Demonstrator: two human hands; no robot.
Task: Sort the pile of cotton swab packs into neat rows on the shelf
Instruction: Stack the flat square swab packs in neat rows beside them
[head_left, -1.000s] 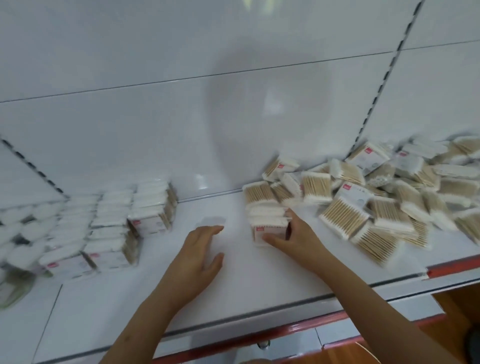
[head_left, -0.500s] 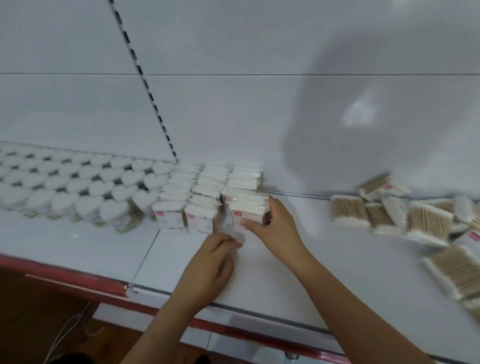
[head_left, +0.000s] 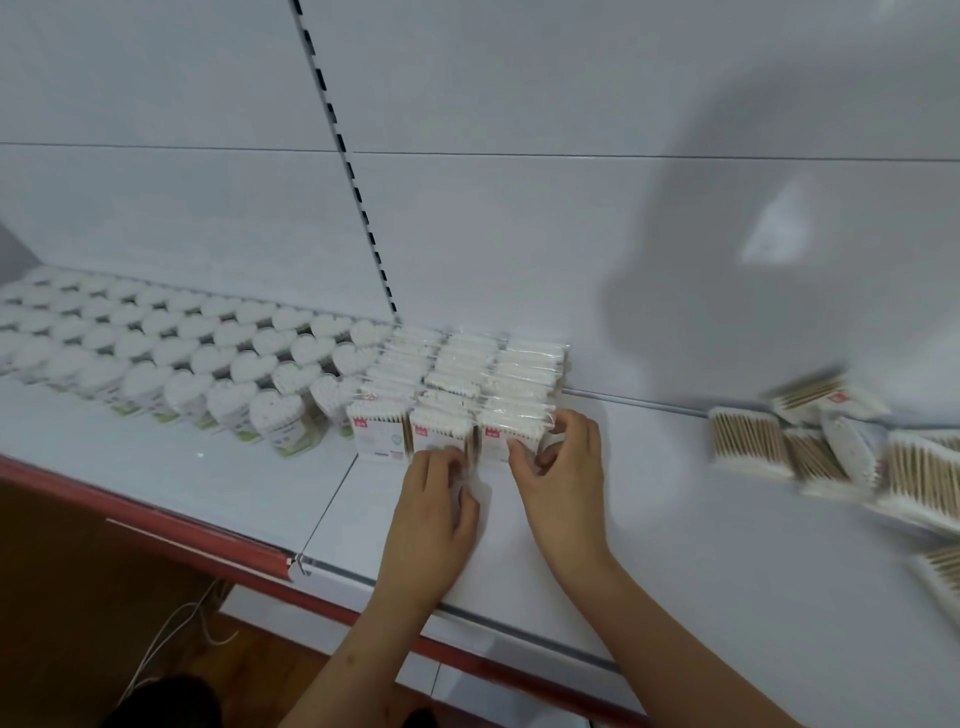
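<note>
Three rows of cotton swab packs (head_left: 457, 384) stand upright on the white shelf (head_left: 675, 545), packed from the back wall forward with labels facing the aisle, so each row reads as one straight line. The right hand (head_left: 558, 467) is closed around the front pack of the right row (head_left: 511, 431), fingers over its top and right side, apparently to press it back against the packs behind and square it with its neighbours. The left hand (head_left: 436, 509) rests with curled fingers against the front of the middle row's front pack (head_left: 441, 431); it grips nothing that I can make out and seems to brace that row so it does not shift. The loose pile of packs (head_left: 831, 447) lies flat and jumbled well apart to the right, still unsorted. Heart-shaped swab boxes (head_left: 208, 358) fill the shelf section to the left, just beside the rows, which fixes where the rows begin.
</note>
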